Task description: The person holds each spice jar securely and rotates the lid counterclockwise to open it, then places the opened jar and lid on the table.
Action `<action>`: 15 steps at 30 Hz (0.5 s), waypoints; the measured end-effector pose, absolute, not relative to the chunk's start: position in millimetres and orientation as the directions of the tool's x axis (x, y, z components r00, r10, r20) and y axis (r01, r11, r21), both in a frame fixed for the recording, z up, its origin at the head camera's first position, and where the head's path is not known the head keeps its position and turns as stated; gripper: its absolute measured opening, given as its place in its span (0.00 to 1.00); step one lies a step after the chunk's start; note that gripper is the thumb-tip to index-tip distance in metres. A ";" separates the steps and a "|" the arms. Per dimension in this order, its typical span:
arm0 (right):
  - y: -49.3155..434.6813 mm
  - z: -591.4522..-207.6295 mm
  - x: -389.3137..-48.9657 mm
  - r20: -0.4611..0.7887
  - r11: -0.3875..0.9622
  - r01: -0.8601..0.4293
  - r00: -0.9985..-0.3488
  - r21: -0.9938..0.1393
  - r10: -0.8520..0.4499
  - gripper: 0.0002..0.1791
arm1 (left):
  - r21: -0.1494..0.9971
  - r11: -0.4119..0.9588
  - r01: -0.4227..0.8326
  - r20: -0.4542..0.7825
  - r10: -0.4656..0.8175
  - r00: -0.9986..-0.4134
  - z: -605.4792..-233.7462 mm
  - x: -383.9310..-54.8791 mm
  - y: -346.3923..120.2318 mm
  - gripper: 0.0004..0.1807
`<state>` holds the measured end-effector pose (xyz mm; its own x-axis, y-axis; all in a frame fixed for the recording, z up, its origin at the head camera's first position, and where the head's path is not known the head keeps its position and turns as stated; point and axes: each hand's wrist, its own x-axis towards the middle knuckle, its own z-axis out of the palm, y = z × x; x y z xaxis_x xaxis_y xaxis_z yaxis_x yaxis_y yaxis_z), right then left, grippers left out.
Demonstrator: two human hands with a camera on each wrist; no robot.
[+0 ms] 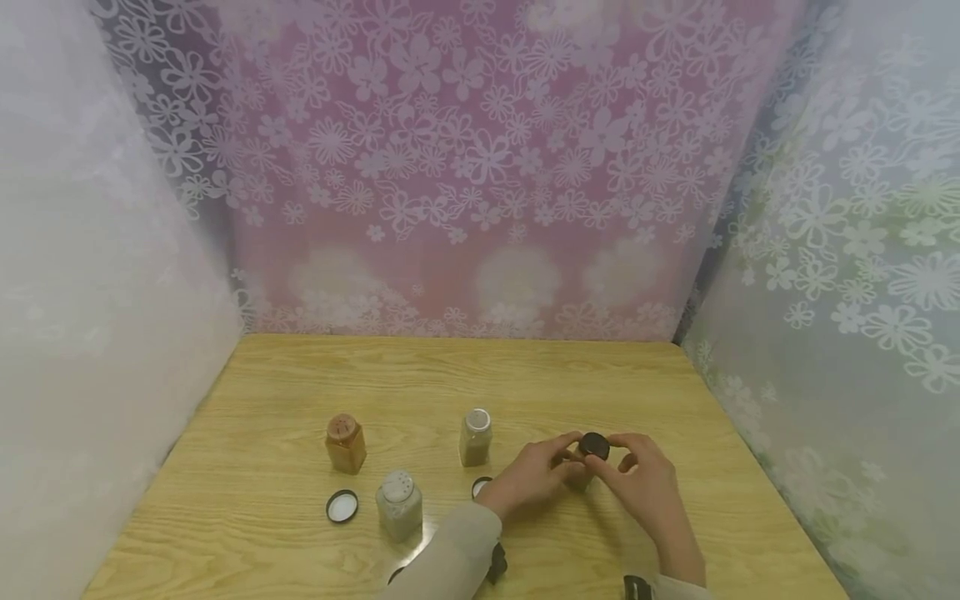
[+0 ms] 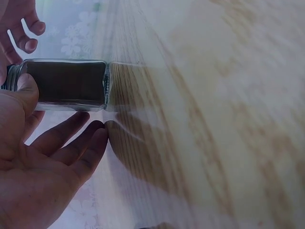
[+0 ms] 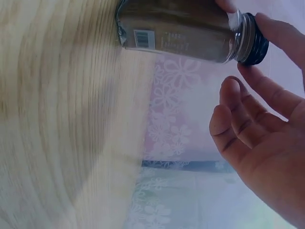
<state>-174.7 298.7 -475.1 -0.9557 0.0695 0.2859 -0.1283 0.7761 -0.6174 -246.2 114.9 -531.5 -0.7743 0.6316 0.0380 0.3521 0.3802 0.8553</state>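
Observation:
A glass spice jar (image 2: 66,86) of brown powder stands upright on the table between both hands. Its black lid (image 1: 594,446) sits on the neck. My left hand (image 1: 528,477) holds the jar near the neck, with the thumb on the glass and the other fingers spread lower beside it. My right hand (image 1: 645,483) pinches the lid's edge between thumb and index finger. In the right wrist view, the other fingers of that hand are loosely bent and apart from the jar (image 3: 186,31), which bears a small barcode label (image 3: 144,39).
Left on the wooden table (image 1: 247,525) stand an orange-brown spice jar (image 1: 347,446) and a pale jar with a holed top (image 1: 399,507). A greenish jar (image 1: 476,440) stands near the middle. Black-rimmed lids (image 1: 342,507) lie nearby, one partly behind the left wrist. Patterned curtains (image 1: 480,167) surround the table.

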 end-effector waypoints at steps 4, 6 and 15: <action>293.4 -473.9 -176.0 0.307 0.784 -0.158 -0.951 -0.601 0.043 0.28 | 0.843 0.389 0.372 0.049 0.632 -0.773 -531.7 -247.9 115.1 0.30; 290.7 -473.7 -177.9 0.317 0.799 -0.152 -0.947 -0.582 0.051 0.29 | 0.837 0.394 0.380 0.052 0.634 -0.772 -532.0 -248.3 115.6 0.29; 287.0 -475.9 -181.5 0.378 0.824 -0.185 -0.925 -0.535 0.037 0.27 | 0.829 0.400 0.392 0.057 0.636 -0.770 -532.9 -248.3 116.7 0.29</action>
<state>-181.5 287.0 -475.9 -0.9251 0.0372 0.3779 -0.1853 0.8244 -0.5348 -248.3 116.7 -532.9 -0.7698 0.6357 0.0572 0.3917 0.3998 0.8287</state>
